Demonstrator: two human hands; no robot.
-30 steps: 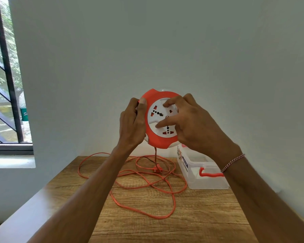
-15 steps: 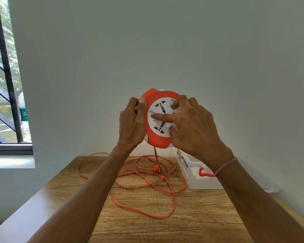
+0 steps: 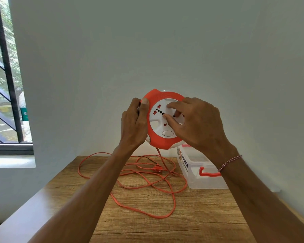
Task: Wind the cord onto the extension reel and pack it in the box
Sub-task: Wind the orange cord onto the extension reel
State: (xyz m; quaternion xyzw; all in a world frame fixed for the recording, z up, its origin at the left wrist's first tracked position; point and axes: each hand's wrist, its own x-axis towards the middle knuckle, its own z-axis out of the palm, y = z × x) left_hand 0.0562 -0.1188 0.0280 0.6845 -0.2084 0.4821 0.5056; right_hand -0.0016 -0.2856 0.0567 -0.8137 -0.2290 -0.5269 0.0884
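I hold a round orange extension reel (image 3: 158,141) with a white socket disc (image 3: 159,120) up in front of the wall. My left hand (image 3: 134,123) grips the reel's left rim, thumb on the front. My right hand (image 3: 197,123) lies on the white disc with fingertips pressed into its face. From the reel's underside an orange cord (image 3: 147,186) hangs down and lies in loose loops on the wooden table (image 3: 200,216). Its plug (image 3: 157,169) rests among the loops. A clear plastic box (image 3: 197,172) with an orange handle stands at the right, against the wall.
The wall stands close behind the table. A window with black bars (image 3: 5,76) is at the left, with a white sill (image 3: 11,161) below it. The table's left edge runs diagonally towards me.
The white disc has turned under my right-hand fingers, and its sockets sit at a new angle. The cord loops on the table have shifted slightly. My left hand has stayed on the rim.
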